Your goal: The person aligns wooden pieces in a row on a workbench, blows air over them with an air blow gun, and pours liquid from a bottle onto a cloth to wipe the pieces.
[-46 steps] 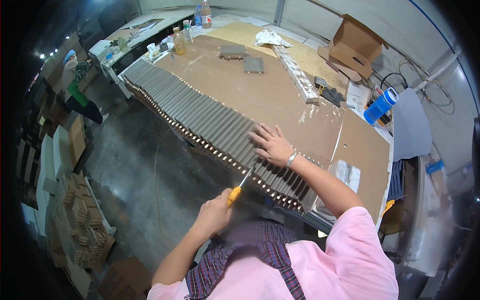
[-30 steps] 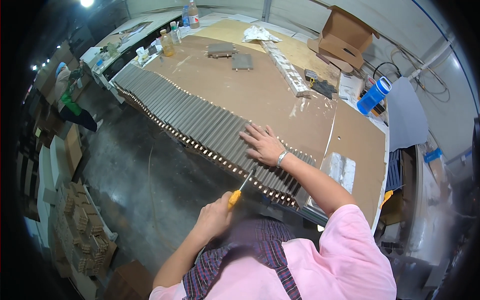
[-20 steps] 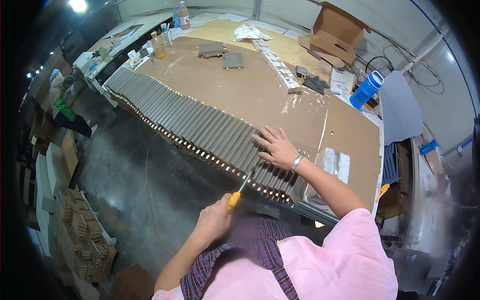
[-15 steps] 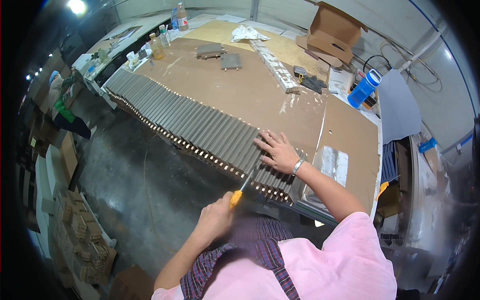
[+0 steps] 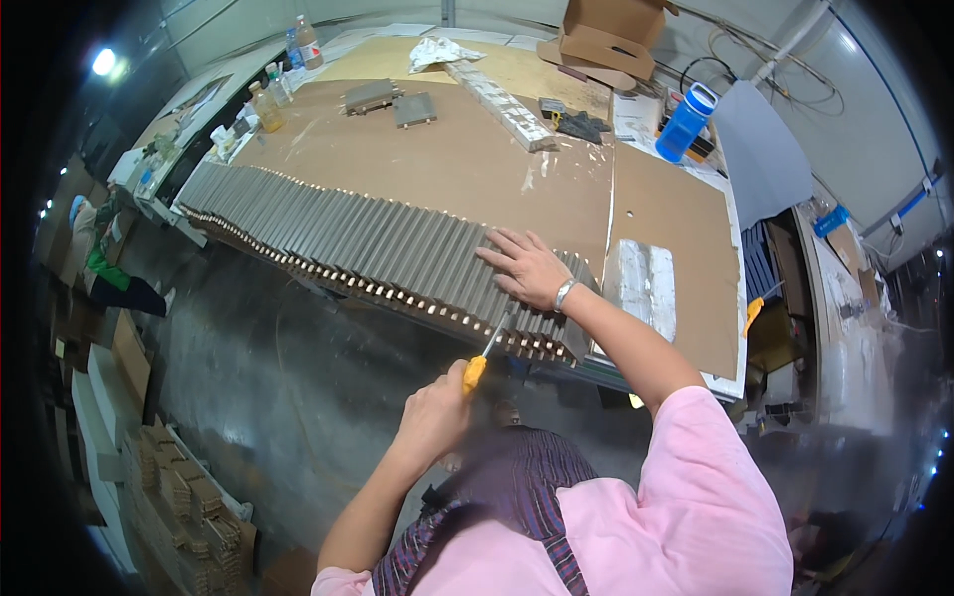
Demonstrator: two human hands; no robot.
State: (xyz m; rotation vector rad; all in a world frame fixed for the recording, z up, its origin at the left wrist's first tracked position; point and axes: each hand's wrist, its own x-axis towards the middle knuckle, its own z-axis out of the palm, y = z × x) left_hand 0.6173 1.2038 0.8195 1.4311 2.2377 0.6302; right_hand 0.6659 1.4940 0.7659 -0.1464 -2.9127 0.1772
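a brown-topped workbench (image 5: pixel 427 164) fills most of the view. along its near edge, a long row of grey slats (image 5: pixel 348 233) runs from far left to near right, the pieces packed side by side, with pale pegs (image 5: pixel 410 300) sticking out at their ends. an open cardboard box (image 5: pixel 608 45) sits at the far side, and a white-blotched bar (image 5: pixel 502 104) lies slanting across the top. a silvery white block (image 5: pixel 646 288) rests just right of the row, and a blue bottle (image 5: pixel 686 127) stands farther back. the right hand (image 5: pixel 530 273) lies palm down on the row near its right end, fingers spread and grasping nothing. the left hand (image 5: pixel 435 415) is closed firmly around the handle of a yellow-handled tool (image 5: pixel 474 373), whose thin shaft points up to the slats' near ends below the right hand; whether its tip touches them, i cannot tell.
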